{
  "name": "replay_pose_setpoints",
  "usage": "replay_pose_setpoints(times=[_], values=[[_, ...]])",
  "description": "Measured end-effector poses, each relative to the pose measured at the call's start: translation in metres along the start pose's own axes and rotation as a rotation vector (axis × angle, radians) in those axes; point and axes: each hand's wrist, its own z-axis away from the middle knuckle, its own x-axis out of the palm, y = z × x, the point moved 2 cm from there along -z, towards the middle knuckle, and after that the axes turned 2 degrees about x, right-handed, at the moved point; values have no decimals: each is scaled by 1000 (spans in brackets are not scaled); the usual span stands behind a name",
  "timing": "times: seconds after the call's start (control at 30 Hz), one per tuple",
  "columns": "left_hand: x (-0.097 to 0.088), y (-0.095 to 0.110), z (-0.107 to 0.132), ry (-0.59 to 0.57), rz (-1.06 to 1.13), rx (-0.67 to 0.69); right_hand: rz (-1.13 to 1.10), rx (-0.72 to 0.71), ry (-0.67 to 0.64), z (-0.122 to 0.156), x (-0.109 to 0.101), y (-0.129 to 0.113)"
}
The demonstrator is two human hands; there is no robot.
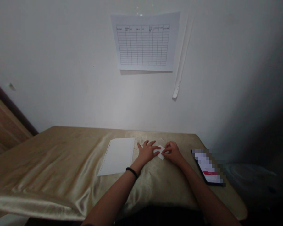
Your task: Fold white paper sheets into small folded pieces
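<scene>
A small piece of folded white paper (160, 152) lies on the cloth-covered table between my two hands. My left hand (146, 152) has its fingers spread, with the thumb and index fingertips resting on the paper's left side. A black band circles that wrist. On the other side, my right hand (173, 153) is closed, its thumb and fingertips pinching the paper's right edge. The exact folds are too small to make out, and fingertips cover part of the paper.
Loose white sheets (119, 155) with punched holes lie left of my hands. A phone (208, 168) with a lit, partly blurred screen lies at the right edge. The gold cloth (61, 160) is wrinkled at the left. A printed table sheet (143, 44) hangs on the wall behind.
</scene>
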Motion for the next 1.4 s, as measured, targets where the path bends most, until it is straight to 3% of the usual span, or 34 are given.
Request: replay_pose_setpoints(times=[0.73,1.0,1.4], values=[[2,0,-1,30,-17,-32,237,124,114,-12,6,-3],[-1,3,0,22,-16,-10,53,151,156,-11,5,6],[-2,2,2,9,-25,-47,-152,45,-80,-1,3,8]])
